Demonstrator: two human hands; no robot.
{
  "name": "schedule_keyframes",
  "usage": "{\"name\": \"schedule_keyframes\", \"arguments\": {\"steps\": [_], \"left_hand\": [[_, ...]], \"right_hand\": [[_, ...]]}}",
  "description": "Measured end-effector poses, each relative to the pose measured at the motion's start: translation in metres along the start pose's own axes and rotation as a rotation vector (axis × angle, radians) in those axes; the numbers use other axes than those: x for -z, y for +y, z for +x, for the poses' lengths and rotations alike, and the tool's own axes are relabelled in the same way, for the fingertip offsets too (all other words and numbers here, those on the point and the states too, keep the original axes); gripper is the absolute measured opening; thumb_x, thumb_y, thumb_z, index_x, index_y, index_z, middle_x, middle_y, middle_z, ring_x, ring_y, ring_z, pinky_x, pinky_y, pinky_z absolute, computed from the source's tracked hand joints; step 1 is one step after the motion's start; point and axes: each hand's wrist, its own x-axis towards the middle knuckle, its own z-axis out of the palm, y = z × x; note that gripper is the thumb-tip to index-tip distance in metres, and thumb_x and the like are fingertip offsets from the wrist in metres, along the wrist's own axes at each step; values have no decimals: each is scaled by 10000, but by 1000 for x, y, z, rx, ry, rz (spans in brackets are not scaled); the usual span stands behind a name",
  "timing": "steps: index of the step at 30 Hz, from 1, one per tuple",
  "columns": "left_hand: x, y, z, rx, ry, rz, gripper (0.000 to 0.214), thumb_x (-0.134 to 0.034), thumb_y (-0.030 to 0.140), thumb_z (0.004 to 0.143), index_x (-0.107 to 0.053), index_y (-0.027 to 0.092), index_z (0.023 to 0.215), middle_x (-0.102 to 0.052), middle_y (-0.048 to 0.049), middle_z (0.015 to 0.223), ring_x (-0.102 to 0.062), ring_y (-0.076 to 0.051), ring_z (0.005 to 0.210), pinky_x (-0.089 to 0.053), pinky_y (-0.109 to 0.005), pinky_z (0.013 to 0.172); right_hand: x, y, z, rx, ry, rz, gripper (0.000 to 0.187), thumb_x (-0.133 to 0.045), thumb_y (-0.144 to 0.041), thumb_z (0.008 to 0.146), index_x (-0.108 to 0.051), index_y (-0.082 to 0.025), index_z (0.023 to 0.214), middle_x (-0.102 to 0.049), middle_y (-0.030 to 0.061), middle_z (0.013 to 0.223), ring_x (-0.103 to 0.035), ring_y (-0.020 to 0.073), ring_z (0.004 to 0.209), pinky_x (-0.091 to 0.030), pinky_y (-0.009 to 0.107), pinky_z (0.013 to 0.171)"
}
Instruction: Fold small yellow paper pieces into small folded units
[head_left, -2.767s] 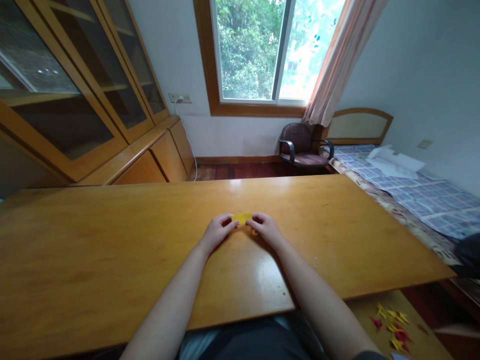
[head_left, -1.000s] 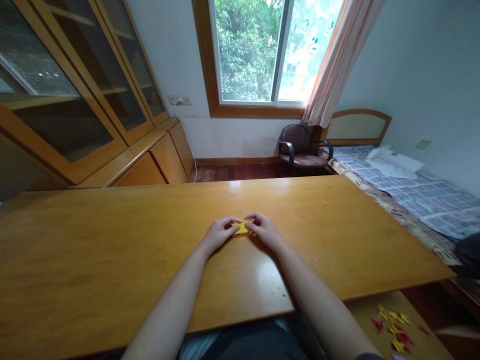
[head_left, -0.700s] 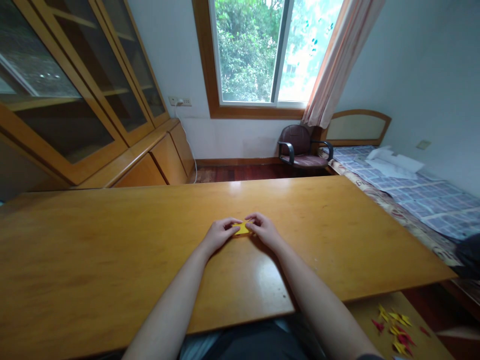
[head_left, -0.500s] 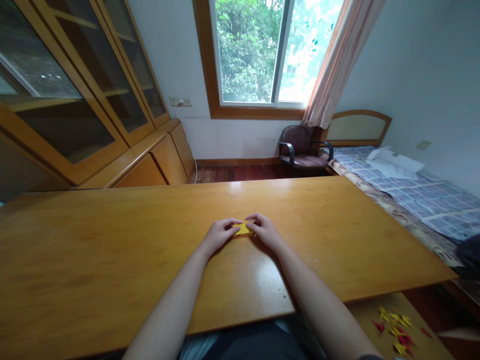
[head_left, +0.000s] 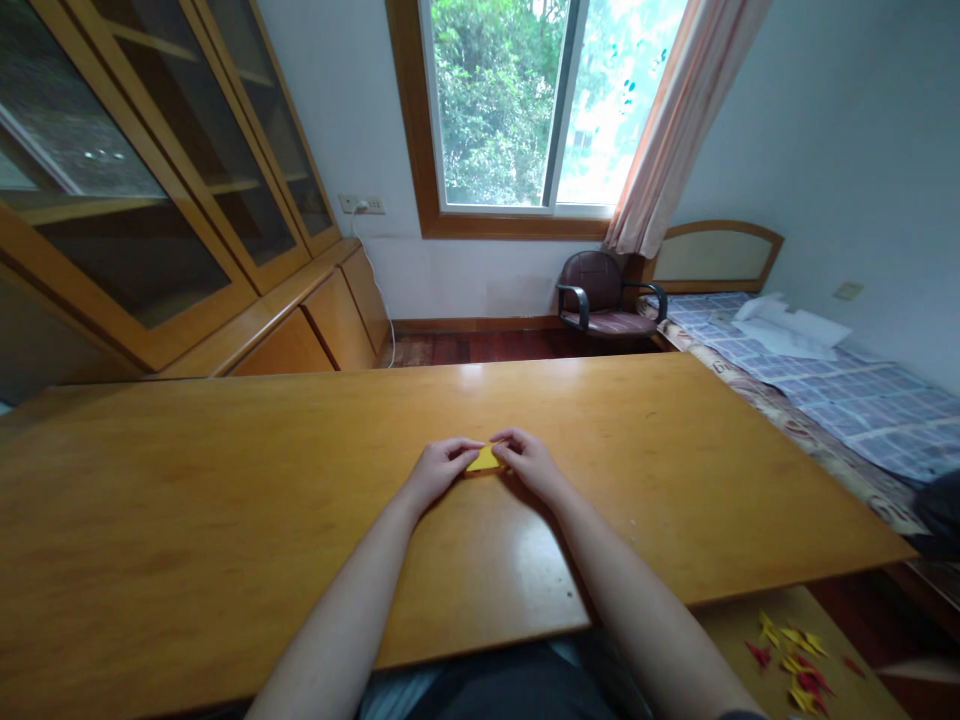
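Observation:
A small piece of folded yellow paper [head_left: 484, 460] is held between my two hands, just above the middle of the wooden table [head_left: 247, 520]. My left hand [head_left: 441, 467] pinches its left side, with thumb in front and fingers behind. On the other side, my right hand [head_left: 526, 458] grips the paper's right edge in the same way. The visible part of the paper looks roughly triangular, wider toward me. My fingers hide its outer corners and far edge.
Several yellow and red folded paper pieces [head_left: 799, 660] lie on a lower surface at the bottom right. Glass-door cabinets [head_left: 247, 300] line the left. Beyond the table stands an office chair [head_left: 600, 295]; a bed [head_left: 862, 400] with white sheets of paper is at the right.
Both hands stay in almost the same place. The yellow paper's visible part now looks more triangular between my fingers.

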Motion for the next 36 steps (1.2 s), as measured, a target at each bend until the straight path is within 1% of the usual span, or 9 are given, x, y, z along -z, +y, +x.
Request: {"name": "schedule_keyframes", "arguments": {"steps": [10, 16, 19, 23, 24, 26, 30, 33, 36], "left_hand": [[1, -3, 1, -31, -1, 27, 271, -572, 363, 868, -737, 200, 1007, -747, -45, 991, -671, -224, 938, -488, -315, 873], [1, -2, 1, -69, 27, 54, 270, -530, 357, 900, -720, 205, 1017, -734, -44, 1011, -661, -220, 959, -491, -324, 893], [-1, 0, -2, -168, 58, 85, 269, -530, 342, 909, -684, 208, 1083, -689, -67, 1094, -632, -212, 1017, -506, -333, 897], [-6, 1, -6, -440, 74, 274, 337, -696, 302, 815, -654, 255, 1146, -572, -92, 1252, -530, -237, 1167, -463, -418, 997], [-7, 1, -6, -494, 80, 332, 328, -708, 278, 807, -660, 270, 1131, -568, -87, 1245, -526, -235, 1159, -461, -425, 995], [-9, 0, -6, -572, 105, 420, 236, -673, 231, 840, -680, 284, 1070, -593, -72, 1179, -540, -218, 1096, -477, -409, 951], [-8, -2, -6, -651, 146, 458, 152, -608, 177, 884, -684, 247, 995, -647, -58, 999, -561, -195, 974, -482, -365, 879], [-7, -1, -5, -629, 145, 418, 107, -599, 182, 888, -675, 215, 957, -659, -56, 915, -569, -190, 908, -477, -342, 835], [-6, 0, -5, -534, 179, 352, 67, -599, 208, 885, -665, 197, 880, -661, -48, 858, -581, -180, 845, -467, -322, 807]], "right_hand": [[0, -3, 0, 15, 11, 8, 232, -627, -362, 816, -660, -176, 949, -626, -7, 744, -558, 139, 659, -424, 254, 622], [1, -3, 1, 0, 19, 45, 220, -626, -349, 810, -662, -177, 943, -637, -4, 750, -593, 151, 666, -455, 270, 646], [1, -1, 2, -9, 36, 87, 216, -631, -352, 803, -657, -178, 927, -629, -10, 720, -597, 150, 633, -462, 269, 629], [2, -2, 3, -30, 69, 119, 220, -637, -357, 788, -656, -174, 908, -632, -12, 709, -597, 148, 628, -461, 260, 618], [2, -2, 3, -33, 70, 122, 221, -639, -354, 783, -657, -172, 908, -633, -13, 710, -594, 146, 629, -458, 255, 614], [2, -3, 2, -29, 59, 119, 221, -646, -344, 775, -658, -169, 908, -634, -14, 710, -584, 139, 627, -447, 245, 603], [2, -3, 1, -57, 4, 139, 234, -646, -352, 782, -646, -170, 929, -626, -19, 686, -565, 127, 573, -427, 231, 550], [2, -2, 1, -71, -9, 107, 233, -625, -382, 811, -649, -170, 905, -625, -15, 677, -555, 127, 555, -420, 234, 539], [2, -3, 1, -22, 22, -6, 269, -566, -415, 872, -675, -170, 855, -589, -17, 637, -528, 129, 569, -404, 242, 564]]}}
